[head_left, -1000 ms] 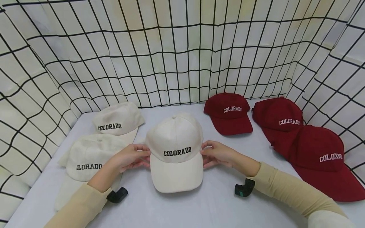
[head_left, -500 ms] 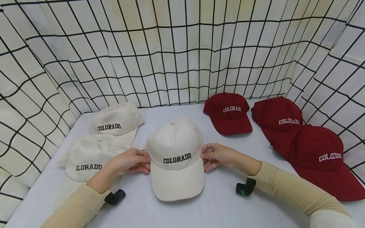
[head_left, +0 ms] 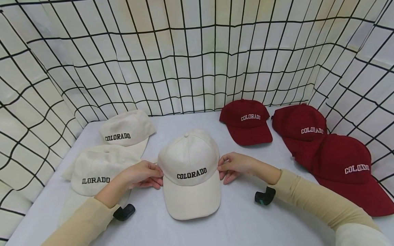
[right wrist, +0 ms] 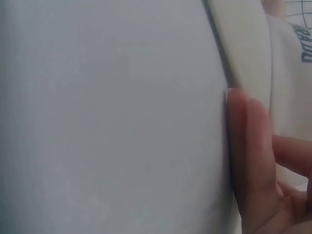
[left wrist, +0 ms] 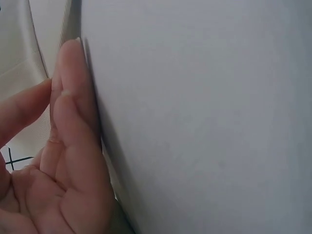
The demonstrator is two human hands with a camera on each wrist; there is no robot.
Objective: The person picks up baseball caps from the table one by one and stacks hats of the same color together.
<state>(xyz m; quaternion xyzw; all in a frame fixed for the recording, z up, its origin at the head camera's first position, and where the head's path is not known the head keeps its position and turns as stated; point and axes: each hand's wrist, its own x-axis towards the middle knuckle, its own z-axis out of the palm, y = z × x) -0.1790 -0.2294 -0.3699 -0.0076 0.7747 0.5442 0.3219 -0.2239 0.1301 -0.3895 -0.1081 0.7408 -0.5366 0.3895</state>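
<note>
A cream baseball cap [head_left: 189,159] with dark COLORADO lettering sits mid-table, its brim pointing toward me. My left hand [head_left: 144,175] pinches its left edge where crown meets brim. On the opposite edge, my right hand [head_left: 235,165] pinches the same spot between thumb and fingers. The left wrist view shows the lower fingers [left wrist: 80,126] of that hand lying along the table surface beside the cap. In the right wrist view, fingers [right wrist: 258,141] also lie low against the cloth, next to the brim [right wrist: 246,48]. The inside of the cap is hidden.
Two more cream caps lie at left, one farther back [head_left: 126,130] and one nearer [head_left: 92,167], partly behind my left forearm. Red caps stand at right: one at the back [head_left: 246,118] and two overlapping [head_left: 300,119], [head_left: 344,159]. Grid-patterned cloth walls [head_left: 184,68] surround the white table [head_left: 240,218].
The middle cream cap has slid slightly toward me with both hands on its edges, mostly in the first half second. The other caps have stayed in place.
</note>
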